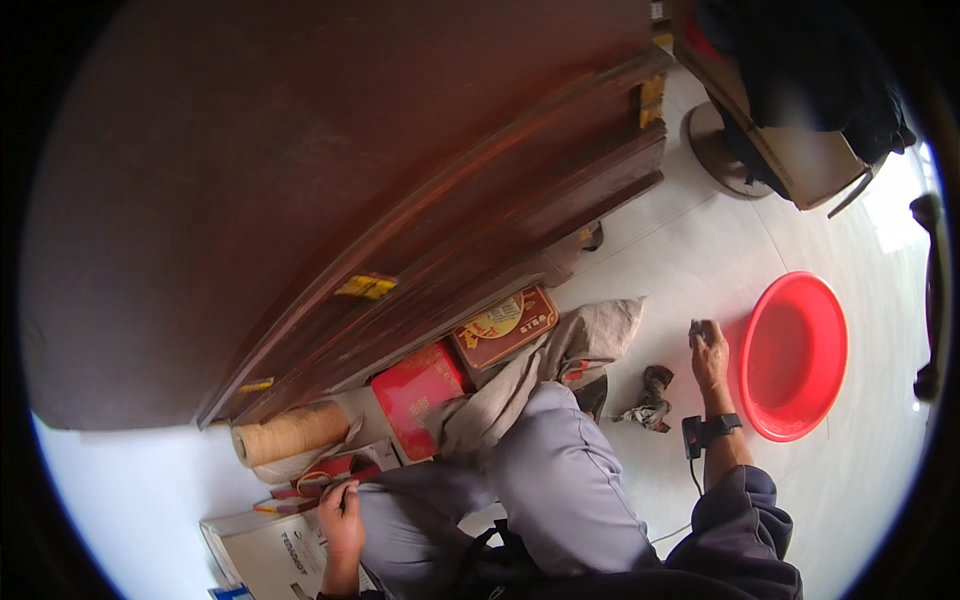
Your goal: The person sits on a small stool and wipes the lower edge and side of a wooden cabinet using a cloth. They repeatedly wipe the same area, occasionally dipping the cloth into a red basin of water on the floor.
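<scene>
My right hand (709,354) is at the right, closed around a small dark item at its fingertips that is too small to name. Just right of it stands a red plastic basin (780,360) with water in it, as far as can be seen. A crumpled dark rag (651,401) lies on the floor left of my right wrist. My left hand (343,514) rests by my left knee with its fingers curled; whether it holds anything cannot be told. Near it are a red-handled tool (289,505) and a roll of tan twine or tape (292,433).
A large dark red wooden cabinet (480,172) fills the upper left. Along its base lie a red box (420,397), a brown printed tin (506,326) and a grey-beige cloth (592,337). A cardboard box (810,165) with dark fabric sits on a round-based stand.
</scene>
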Tool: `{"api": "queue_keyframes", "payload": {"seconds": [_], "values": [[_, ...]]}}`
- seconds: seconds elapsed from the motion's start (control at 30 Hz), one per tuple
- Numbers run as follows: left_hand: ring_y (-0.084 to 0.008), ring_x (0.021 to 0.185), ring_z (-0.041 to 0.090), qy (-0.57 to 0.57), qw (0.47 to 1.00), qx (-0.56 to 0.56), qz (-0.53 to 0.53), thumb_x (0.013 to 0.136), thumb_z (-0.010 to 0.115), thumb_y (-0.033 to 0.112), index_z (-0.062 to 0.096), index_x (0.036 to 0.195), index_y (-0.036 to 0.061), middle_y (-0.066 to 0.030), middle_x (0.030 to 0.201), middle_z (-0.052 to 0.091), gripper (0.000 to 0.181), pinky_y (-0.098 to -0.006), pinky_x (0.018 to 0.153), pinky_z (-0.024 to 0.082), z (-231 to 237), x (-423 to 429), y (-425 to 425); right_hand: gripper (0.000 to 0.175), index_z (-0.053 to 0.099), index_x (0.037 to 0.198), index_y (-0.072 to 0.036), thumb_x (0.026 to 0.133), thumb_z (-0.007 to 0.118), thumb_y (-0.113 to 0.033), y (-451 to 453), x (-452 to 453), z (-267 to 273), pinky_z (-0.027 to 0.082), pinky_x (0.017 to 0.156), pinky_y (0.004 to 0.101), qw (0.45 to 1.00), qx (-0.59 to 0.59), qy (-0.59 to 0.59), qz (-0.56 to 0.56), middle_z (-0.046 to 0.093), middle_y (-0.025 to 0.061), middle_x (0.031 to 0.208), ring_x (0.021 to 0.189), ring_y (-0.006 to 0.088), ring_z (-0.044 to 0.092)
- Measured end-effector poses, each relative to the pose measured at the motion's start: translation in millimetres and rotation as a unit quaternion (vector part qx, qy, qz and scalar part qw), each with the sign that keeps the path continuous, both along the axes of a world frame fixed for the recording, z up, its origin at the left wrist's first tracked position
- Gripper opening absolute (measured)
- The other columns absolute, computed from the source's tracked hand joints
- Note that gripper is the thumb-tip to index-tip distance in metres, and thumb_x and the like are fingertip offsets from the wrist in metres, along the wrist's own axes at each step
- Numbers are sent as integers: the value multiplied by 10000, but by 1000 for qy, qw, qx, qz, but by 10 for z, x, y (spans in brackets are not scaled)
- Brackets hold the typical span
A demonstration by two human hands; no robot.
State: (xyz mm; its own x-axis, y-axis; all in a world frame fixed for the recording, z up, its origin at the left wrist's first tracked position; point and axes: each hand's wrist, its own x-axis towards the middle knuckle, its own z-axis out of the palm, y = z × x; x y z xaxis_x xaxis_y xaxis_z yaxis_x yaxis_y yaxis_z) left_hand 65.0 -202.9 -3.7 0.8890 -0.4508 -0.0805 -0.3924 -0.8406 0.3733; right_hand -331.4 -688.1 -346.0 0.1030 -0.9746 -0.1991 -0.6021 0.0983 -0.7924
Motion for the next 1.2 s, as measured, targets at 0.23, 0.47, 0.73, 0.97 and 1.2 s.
{"api": "queue_keyframes", "payload": {"seconds": [0.23,0.47,0.73,0.97,1.2], "values": [[-293,963,743,-6,998,-61,9,981,679,119,787,1042,2,-150,1014,777,170,-380,915,563,-25,-35,185,246,656,1213,22,1012,686,-116,-491,1006,1893,515,736,288,953,-42,-274,120,685,77,916,822,133,630],[-323,959,741,-14,997,-71,13,965,677,114,792,1023,8,-156,1013,775,166,-403,912,565,-72,-1,362,290,683,1267,-11,1004,705,-131,-806,1841,2967,561,782,336,944,-224,-218,102,729,134,960,822,201,692],[-321,986,732,-21,996,-91,15,937,696,85,797,1007,12,-144,1030,778,143,-401,936,559,-61,-3,411,258,729,1214,-42,993,703,-172,-912,2085,3087,576,862,388,957,-267,-61,94,750,166,1074,935,318,739],[-308,992,722,-22,996,-87,13,932,690,76,801,992,13,-135,1031,777,140,-394,949,553,-65,9,419,298,737,1257,-63,992,686,-187,-758,2225,3096,587,900,434,920,-378,40,94,741,194,1138,1044,402,737],[-298,987,724,-24,995,-99,20,938,688,81,806,991,18,-123,1033,780,144,-388,950,555,-87,19,428,302,737,1249,-65,972,685,-171,-356,2492,3150,590,873,470,930,-324,-25,171,715,187,1141,1029,423,718]]}}
